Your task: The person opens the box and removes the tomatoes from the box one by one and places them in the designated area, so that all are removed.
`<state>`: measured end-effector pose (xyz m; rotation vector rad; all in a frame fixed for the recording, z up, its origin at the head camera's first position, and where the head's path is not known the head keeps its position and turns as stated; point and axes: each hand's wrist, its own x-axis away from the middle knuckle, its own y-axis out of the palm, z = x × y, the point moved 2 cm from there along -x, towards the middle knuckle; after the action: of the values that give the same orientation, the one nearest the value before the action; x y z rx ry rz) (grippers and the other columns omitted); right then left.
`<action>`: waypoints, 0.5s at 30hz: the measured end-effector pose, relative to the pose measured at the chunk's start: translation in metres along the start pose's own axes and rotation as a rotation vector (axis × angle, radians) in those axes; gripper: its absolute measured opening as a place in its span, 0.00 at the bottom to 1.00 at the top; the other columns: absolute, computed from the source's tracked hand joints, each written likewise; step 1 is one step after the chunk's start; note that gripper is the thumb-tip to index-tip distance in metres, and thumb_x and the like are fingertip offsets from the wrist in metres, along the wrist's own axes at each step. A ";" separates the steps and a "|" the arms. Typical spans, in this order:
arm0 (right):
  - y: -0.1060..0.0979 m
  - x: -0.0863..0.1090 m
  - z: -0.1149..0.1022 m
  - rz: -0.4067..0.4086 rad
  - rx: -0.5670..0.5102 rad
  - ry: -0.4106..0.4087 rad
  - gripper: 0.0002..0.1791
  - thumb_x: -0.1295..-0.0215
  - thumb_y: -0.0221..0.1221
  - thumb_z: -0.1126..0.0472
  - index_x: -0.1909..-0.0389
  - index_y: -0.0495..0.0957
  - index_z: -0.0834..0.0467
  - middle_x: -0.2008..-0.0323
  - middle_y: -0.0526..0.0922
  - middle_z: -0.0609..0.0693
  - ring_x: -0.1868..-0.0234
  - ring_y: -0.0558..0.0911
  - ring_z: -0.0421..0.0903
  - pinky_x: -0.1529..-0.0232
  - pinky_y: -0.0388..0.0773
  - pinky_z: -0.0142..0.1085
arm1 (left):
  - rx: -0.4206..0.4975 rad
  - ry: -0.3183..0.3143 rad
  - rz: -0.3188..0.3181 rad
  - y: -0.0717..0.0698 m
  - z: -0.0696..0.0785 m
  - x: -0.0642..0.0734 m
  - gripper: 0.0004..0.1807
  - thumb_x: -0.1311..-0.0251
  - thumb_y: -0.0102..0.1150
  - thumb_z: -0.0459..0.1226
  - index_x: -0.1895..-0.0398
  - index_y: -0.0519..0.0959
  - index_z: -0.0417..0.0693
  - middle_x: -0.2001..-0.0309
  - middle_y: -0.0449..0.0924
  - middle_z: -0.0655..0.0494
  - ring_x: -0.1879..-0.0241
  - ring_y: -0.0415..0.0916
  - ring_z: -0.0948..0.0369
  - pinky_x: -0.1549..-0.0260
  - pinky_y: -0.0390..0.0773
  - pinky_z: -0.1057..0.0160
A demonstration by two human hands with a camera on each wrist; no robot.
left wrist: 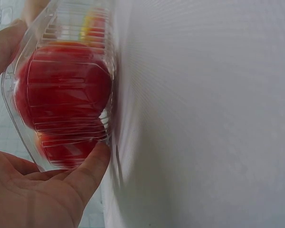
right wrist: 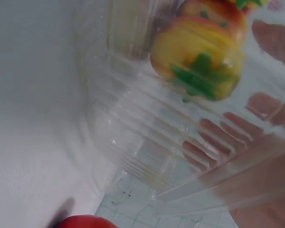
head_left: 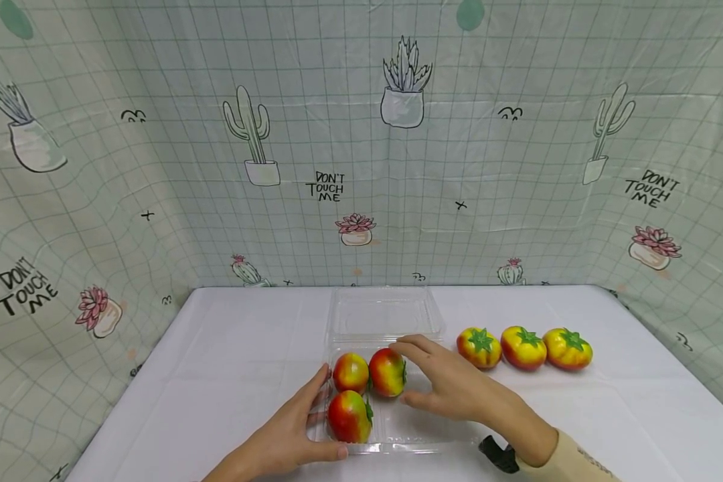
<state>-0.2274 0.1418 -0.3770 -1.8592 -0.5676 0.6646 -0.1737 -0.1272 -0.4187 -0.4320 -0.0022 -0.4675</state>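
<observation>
In the head view, three red-and-yellow tomatoes sit in the left part of a hinged clear plastic box (head_left: 418,447): front left tomato (head_left: 349,418), back left tomato (head_left: 351,373) and back middle tomato (head_left: 388,372). My left hand (head_left: 289,422) holds the box's left side, thumb at the front rim, fingers along the wall. Through that wall the left wrist view shows red tomato sides (left wrist: 66,88). Close by the back middle tomato, my right hand (head_left: 448,381) has its thumb and fingers spread. In the right wrist view its fingers (right wrist: 216,137) stand apart from the green-topped tomato (right wrist: 199,61).
Three more tomatoes stand in a row right of the box: left one (head_left: 478,348), middle one (head_left: 523,348), right one (head_left: 568,349). The box's lid (head_left: 385,314) lies open toward the back. A patterned cloth (head_left: 391,167) hangs behind the white table (head_left: 229,375).
</observation>
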 end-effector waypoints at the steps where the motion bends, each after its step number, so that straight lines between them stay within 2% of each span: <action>1: 0.000 -0.001 -0.001 -0.002 -0.006 0.001 0.38 0.43 0.65 0.45 0.32 0.63 0.45 0.33 0.65 0.46 0.39 0.72 0.45 0.41 0.73 0.46 | -0.002 0.002 0.001 0.000 0.000 0.000 0.62 0.53 0.72 0.51 0.23 0.40 0.48 0.25 0.44 0.44 0.32 0.57 0.46 0.44 0.74 0.57; 15: 0.007 -0.007 -0.004 -0.013 -0.070 0.031 0.39 0.42 0.65 0.46 0.31 0.62 0.51 0.34 0.65 0.47 0.39 0.72 0.46 0.41 0.73 0.47 | 0.006 0.019 0.000 0.000 -0.001 0.000 0.62 0.52 0.72 0.50 0.24 0.40 0.47 0.25 0.43 0.44 0.32 0.57 0.46 0.44 0.73 0.57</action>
<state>-0.2293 0.1329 -0.3807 -1.9263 -0.5884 0.6132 -0.1733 -0.1276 -0.4195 -0.4217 0.0148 -0.4716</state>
